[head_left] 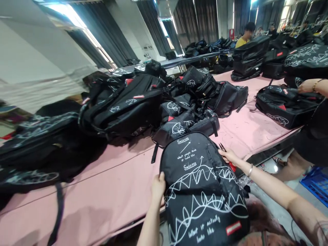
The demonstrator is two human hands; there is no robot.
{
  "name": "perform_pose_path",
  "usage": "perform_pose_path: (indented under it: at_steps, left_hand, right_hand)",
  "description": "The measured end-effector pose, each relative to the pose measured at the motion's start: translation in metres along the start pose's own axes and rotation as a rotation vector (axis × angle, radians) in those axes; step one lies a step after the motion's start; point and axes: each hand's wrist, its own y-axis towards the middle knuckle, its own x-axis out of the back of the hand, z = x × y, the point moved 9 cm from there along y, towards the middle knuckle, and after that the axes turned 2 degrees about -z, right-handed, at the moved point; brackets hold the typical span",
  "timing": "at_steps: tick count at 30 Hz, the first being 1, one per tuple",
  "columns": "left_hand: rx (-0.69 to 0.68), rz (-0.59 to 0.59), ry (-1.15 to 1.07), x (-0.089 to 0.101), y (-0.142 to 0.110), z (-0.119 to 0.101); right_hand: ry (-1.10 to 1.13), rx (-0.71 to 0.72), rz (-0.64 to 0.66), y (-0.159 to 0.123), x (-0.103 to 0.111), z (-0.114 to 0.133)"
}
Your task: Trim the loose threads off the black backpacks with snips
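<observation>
A black backpack [191, 184] with white scribbled lines and the printed word "Success" is held upright in front of me, its lower part over the edge of the pink table. My left hand [158, 187] is closed on its left side edge. My right hand [229, 156] is at its upper right edge, closed round a pair of thread snips [222, 147]. Their dark pointed blades stick out past the fingers, and a red part shows below. Whether the right fingers also grip the fabric, I cannot tell.
Piles of similar black backpacks [125, 106] cover the left and far side of the pink-covered table [107, 194]. At right, another person's hand [309, 85] touches a backpack [284, 102]. A blue crate [315, 186] stands on the floor. A person in yellow [241, 41] is farther back.
</observation>
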Motion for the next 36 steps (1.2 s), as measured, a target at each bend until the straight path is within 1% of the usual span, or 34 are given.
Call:
perform_pose_path:
  at_steps: [2,3,5,6,8,9,10,12,14,16,17,19,21,23,26,28,31,34,36]
  left_hand:
    - [-0.029,-0.029,0.095,-0.003,-0.008,-0.007]
    - [-0.080,-0.046,0.135,-0.005,-0.015,-0.016]
    - [-0.284,-0.052,0.211,-0.015,-0.032,-0.051]
    - [-0.419,-0.018,0.245,-0.025,-0.043,-0.074]
    - [-0.667,0.124,0.287,-0.053,-0.068,-0.120]
    - [-0.759,0.228,0.309,-0.070,-0.080,-0.139]
    - [-0.819,0.308,0.318,-0.086,-0.090,-0.157]
    - [-0.910,0.446,0.334,-0.118,-0.109,-0.187]
    - [-0.961,0.545,0.372,-0.147,-0.123,-0.208]
    - [-0.963,0.598,0.443,-0.171,-0.131,-0.219]
    - [-0.948,0.609,0.484,-0.180,-0.133,-0.221]
    - [-0.909,0.620,0.556,-0.191,-0.135,-0.221]
    - [-0.878,0.640,0.596,-0.197,-0.137,-0.218]
    - [-0.850,0.665,0.610,-0.199,-0.138,-0.212]
    - [-0.799,0.698,0.595,-0.197,-0.137,-0.205]
    - [-0.771,0.718,0.567,-0.194,-0.132,-0.205]
    - [-0.730,0.724,0.517,-0.184,-0.119,-0.211]
    - [-0.691,0.688,0.471,-0.168,-0.103,-0.219]
    - [-0.685,0.662,0.442,-0.157,-0.098,-0.223]
  right_hand:
    - [0.068,0.009,-0.090,-0.005,0.001,-0.009]
    - [0.096,0.017,-0.143,-0.008,0.004,-0.014]
    - [0.130,0.036,-0.248,-0.014,0.014,-0.023]
    - [0.134,0.044,-0.297,-0.017,0.020,-0.027]
    - [0.115,0.058,-0.378,-0.023,0.034,-0.033]
    - [0.094,0.063,-0.402,-0.025,0.041,-0.036]
    - [0.068,0.068,-0.411,-0.026,0.046,-0.039]
    - [0.008,0.077,-0.387,-0.027,0.052,-0.043]
    - [-0.052,0.088,-0.347,-0.027,0.051,-0.046]
    - [-0.105,0.100,-0.339,-0.028,0.048,-0.048]
    - [-0.125,0.104,-0.349,-0.029,0.046,-0.049]
    - [-0.152,0.112,-0.385,-0.032,0.043,-0.050]
    - [-0.157,0.119,-0.423,-0.035,0.040,-0.052]
    - [-0.147,0.127,-0.454,-0.040,0.038,-0.053]
    - [-0.119,0.145,-0.479,-0.046,0.036,-0.053]
    - [-0.105,0.160,-0.483,-0.050,0.034,-0.050]
    - [-0.094,0.186,-0.473,-0.056,0.029,-0.039]
    - [-0.088,0.209,-0.452,-0.060,0.022,-0.025]
    - [-0.079,0.214,-0.433,-0.062,0.018,-0.017]
